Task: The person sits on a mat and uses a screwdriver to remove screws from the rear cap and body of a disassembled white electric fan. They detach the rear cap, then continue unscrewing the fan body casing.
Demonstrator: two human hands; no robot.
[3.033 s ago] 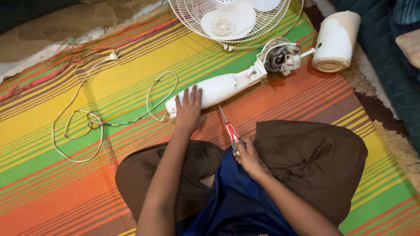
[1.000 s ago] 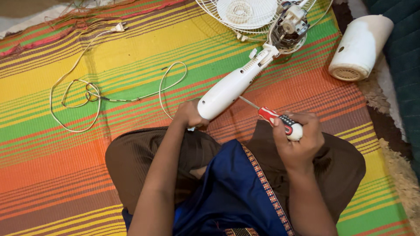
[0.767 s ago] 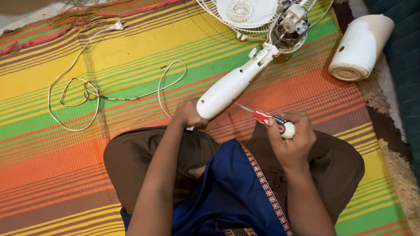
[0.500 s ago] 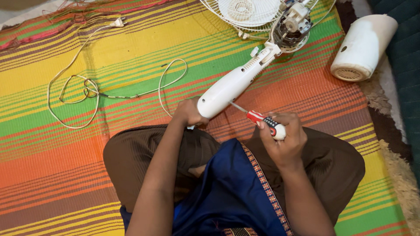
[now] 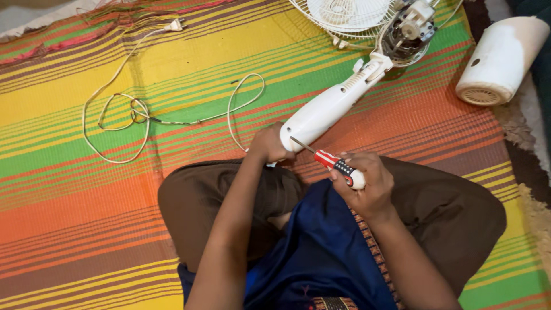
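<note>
Striped woven mat point(image 5: 86, 229) covers floor under seated person. Left hand point(image 5: 268, 143) clamped on near end of white fan stand point(image 5: 330, 106), which slants toward far right. Right hand point(image 5: 367, 183) fingers closed around red-handled screwdriver point(image 5: 336, 165), tip touching stand's near end. White power cord point(image 5: 132, 109) coiled far left; white motor cover point(image 5: 499, 60) far right.

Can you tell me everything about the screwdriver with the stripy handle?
The screwdriver has a thin bare metal shaft and a chunky handle, striped red and white with a black band and a rounded white end that looks like plastic. It lies slanted, tip pointing up and left. The right hand is closed around the handle, above the person's lap. Its tip meets the lower end of the white fan stand, which the left hand steadies.
</note>
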